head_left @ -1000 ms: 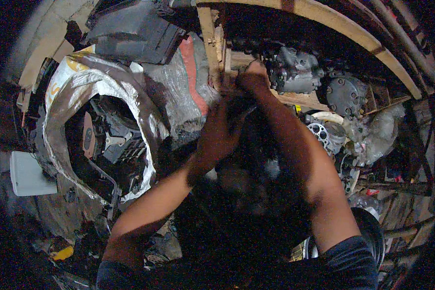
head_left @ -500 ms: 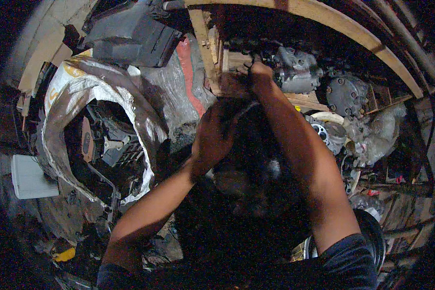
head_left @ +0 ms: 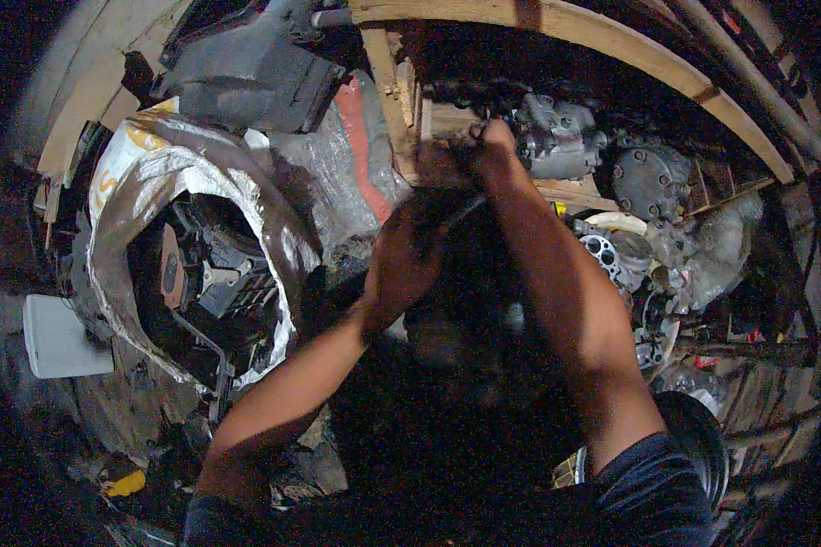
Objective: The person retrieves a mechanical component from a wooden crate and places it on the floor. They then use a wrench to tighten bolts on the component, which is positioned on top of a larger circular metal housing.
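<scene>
My left hand (head_left: 405, 264) is closed in deep shadow below the wooden frame, its fingers mostly dark. From it a slim grey metal rod (head_left: 463, 211) slants up toward my right wrist; its far end is lost in the dark. My right hand (head_left: 496, 150) reaches farther out, fingers curled, beside a small wooden block (head_left: 452, 121). What those fingers grip is too dark to make out. Just right of that hand lies a grey cast-metal machine part (head_left: 556, 137).
An open white sack (head_left: 283, 301) of dark machine parts stands left, near a black plastic housing (head_left: 246, 77) and a white container (head_left: 64, 337). A curved-looking wooden beam (head_left: 602, 32) spans the far side. More metal parts (head_left: 649, 178) and a clear plastic bag (head_left: 730, 246) lie right.
My right hand has shifted slightly, with its forearm a little farther left. The rod at my left hand shows more clearly. The whole view has moved slightly.
</scene>
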Tool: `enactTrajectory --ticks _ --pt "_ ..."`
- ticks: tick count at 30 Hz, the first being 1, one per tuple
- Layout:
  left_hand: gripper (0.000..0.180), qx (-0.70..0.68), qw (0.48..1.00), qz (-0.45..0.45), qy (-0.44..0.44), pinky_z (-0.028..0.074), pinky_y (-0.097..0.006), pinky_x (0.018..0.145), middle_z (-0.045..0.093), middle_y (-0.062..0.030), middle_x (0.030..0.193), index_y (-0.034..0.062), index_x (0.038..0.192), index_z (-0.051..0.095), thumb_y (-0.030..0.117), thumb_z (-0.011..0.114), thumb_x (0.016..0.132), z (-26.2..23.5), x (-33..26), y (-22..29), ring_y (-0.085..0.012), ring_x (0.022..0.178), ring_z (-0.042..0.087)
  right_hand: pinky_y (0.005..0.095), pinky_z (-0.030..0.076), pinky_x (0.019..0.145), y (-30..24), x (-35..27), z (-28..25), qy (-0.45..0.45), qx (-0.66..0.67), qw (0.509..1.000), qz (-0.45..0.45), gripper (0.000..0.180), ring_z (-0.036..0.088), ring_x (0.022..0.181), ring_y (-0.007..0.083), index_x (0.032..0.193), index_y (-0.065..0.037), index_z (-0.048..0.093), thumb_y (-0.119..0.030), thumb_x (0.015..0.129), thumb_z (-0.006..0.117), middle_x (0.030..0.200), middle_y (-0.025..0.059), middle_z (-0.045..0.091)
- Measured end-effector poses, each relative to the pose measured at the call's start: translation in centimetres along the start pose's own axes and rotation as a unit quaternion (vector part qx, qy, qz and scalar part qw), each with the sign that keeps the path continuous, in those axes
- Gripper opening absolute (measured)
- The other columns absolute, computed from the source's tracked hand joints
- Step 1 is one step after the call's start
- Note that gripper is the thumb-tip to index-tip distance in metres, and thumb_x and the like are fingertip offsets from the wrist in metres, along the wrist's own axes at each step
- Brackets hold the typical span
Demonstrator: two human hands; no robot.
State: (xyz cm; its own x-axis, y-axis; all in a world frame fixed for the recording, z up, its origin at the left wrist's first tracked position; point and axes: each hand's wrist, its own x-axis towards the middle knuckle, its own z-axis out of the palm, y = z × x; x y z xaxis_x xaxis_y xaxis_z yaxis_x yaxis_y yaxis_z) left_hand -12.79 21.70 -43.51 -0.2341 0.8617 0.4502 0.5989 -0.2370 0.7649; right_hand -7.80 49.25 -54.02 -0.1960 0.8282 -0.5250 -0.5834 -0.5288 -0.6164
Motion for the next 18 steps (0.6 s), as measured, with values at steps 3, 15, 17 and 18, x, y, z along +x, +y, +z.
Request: enactTrajectory --ticks 3,15,17,18 --pt "0.034 0.022 1.000 -0.018 -0.001 0.047 -0.048 0.096 0.059 -0.0248 0.118 0.0010 0.122 0.055 0.006 0.057 0.088 0.3 0.0 0.7 -0.0458 0.112 0.056 0.0410 0.055 0.071 0.6 0.2 -0.8 -0.170 -0.031 0.985 -0.030 0.030 0.060 0.073 0.0255 0.102 -0.001 0.060 -0.020 0.097 0.037 0.080 0.0109 0.059" --pt "0.031 -0.052 0.999 0.011 -0.013 0.049 -0.046 0.093 0.063 -0.0230 0.113 -0.0001 0.120 0.055 0.012 0.057 0.091 0.8 1.5 1.5 -0.0422 0.107 0.061 0.0388 0.054 0.078 -1.8 -6.9 -2.5 -0.168 -0.350 0.917 -0.089 0.029 0.065 0.082 0.0207 0.100 0.002 0.065 -0.020 0.097 0.046 0.091 0.0120 0.069" --pt "0.031 -0.027 0.999 0.005 -0.017 0.049 -0.046 0.092 0.064 -0.0226 0.112 0.0002 0.119 0.056 0.015 0.057 0.092 1.2 1.8 1.5 -0.0416 0.106 0.061 0.0372 0.052 0.079 -3.4 -9.7 -2.7 -0.220 -0.580 0.683 -0.386 0.029 0.064 0.083 0.0197 0.100 0.002 0.065 -0.021 0.098 0.049 0.092 0.0115 0.069" --pt "0.031 -0.026 0.999 0.001 -0.019 0.049 -0.045 0.092 0.064 -0.0226 0.111 0.0004 0.119 0.056 0.016 0.057 0.093 1.5 2.0 1.5 -0.0413 0.106 0.062 0.0365 0.052 0.080 -4.5 -11.5 -3.3 -0.210 -0.609 0.607 -0.465 0.028 0.063 0.083 0.0195 0.101 0.002 0.065 -0.021 0.098 0.050 0.092 0.0112 0.069"
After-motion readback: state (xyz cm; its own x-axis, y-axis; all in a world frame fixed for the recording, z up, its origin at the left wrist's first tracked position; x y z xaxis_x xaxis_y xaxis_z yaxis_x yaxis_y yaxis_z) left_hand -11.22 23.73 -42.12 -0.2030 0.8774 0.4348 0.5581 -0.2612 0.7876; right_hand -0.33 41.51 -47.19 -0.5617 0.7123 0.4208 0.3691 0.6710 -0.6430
